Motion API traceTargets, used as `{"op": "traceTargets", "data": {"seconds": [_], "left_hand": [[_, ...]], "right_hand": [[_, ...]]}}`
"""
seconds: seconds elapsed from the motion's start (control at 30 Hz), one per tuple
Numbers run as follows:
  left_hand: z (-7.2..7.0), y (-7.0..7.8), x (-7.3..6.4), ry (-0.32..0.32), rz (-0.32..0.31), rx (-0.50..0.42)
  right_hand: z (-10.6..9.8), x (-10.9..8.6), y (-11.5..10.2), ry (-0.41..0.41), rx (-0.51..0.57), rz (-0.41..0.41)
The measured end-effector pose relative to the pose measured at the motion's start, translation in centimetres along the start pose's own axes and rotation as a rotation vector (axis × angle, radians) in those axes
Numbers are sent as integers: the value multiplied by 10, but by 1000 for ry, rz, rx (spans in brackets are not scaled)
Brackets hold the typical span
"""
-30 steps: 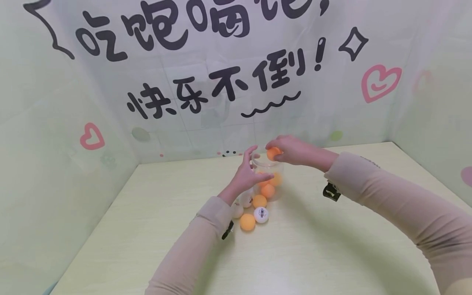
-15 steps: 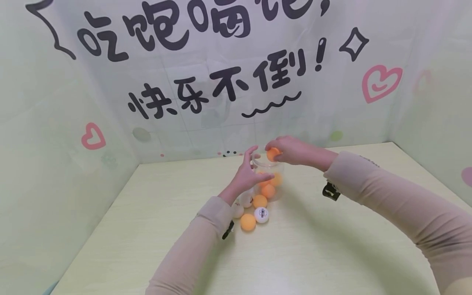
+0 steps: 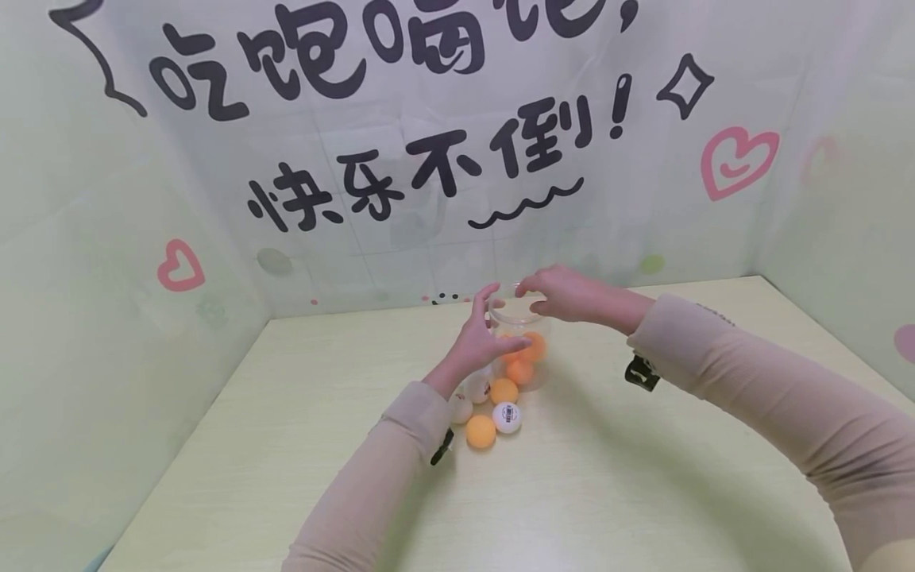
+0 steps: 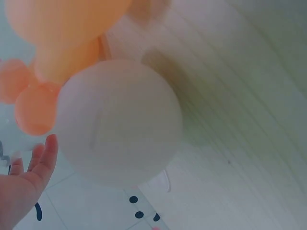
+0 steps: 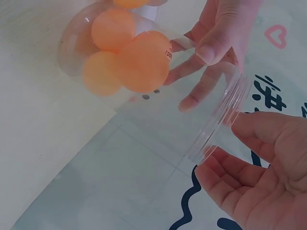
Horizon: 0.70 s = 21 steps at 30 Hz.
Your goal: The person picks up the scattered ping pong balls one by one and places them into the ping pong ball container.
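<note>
A clear plastic jar [image 5: 158, 124] stands upright on the table, with several orange ping-pong balls [image 5: 142, 62] at its bottom. My left hand [image 3: 477, 342] holds the jar from the left, thumb on the near side and fingers round the far side. Over the open mouth is my right hand [image 3: 568, 294], bent fingers and thumb apart at the rim with nothing between them. Loose balls lie before the jar: an orange ball [image 3: 503, 392], another orange ball [image 3: 481, 431] and a printed white ball [image 3: 507, 417]. One white ball [image 4: 120, 124] looms large in the left wrist view.
The pale wooden table [image 3: 608, 492] runs up to a white backdrop [image 3: 400, 238] with black lettering and pink hearts. More white balls [image 3: 461, 409] sit beside my left wrist, partly covered by it. Similar pale sheets close off both sides.
My right hand has let go of an orange ping-pong ball, which now lies among the others inside the jar. The left hand stays at the jar.
</note>
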<state>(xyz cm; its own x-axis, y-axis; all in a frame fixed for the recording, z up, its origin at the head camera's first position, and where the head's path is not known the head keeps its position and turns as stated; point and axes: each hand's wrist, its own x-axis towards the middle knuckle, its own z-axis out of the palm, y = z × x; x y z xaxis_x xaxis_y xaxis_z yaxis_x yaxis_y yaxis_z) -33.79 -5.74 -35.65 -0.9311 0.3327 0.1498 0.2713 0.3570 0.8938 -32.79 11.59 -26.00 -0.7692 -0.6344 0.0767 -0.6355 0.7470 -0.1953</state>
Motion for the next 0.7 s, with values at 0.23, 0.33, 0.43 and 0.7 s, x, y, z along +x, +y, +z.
{"op": "traceTargets", "data": {"seconds": [0.23,0.33,0.43,0.7], "left_hand": [[0,0,-1,-5,10,-6],[0,1,-1,-8,16,-12],[0,1,0,-7,15,-12],[1,-1,0,-1,7,0]], "right_hand": [[4,-10,0,118,54,24],[6,-17,0,162,64,9],[8,-23,1,182,70,3],[13,-29,11,182,143,54]]}}
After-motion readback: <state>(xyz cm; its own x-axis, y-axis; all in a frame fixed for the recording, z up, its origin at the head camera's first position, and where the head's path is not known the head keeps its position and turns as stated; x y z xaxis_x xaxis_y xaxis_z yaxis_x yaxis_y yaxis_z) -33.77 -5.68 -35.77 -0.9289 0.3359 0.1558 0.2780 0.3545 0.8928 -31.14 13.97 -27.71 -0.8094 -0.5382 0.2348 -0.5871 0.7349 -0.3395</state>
